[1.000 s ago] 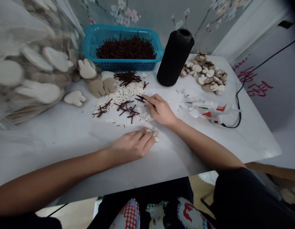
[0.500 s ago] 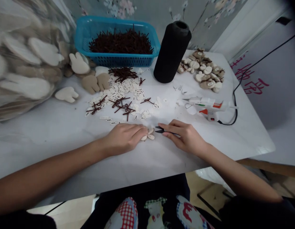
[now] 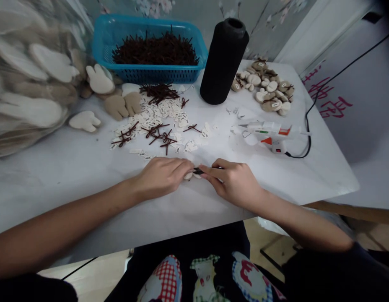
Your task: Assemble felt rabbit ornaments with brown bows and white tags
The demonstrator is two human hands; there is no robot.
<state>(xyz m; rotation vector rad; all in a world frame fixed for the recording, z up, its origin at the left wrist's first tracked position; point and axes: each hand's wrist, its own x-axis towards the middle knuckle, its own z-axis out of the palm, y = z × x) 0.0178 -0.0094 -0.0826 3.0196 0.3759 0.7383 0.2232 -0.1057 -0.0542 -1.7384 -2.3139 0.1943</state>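
White tabletop (image 3: pixel 87 176) fills your view, with a blue basket (image 3: pixel 103 46) toward its far edge and a glue gun (image 3: pixel 270 134) toward the right edge. Near the front edge, your left hand (image 3: pixel 159 178) pins a small cream plush piece (image 3: pixel 188 175) flat under closed fingertips. It lies just right of those fingers, between both hands. Your right hand (image 3: pixel 235 182) pinches small black snips (image 3: pixel 199 170), blades pointing left along the table and touching the piece.
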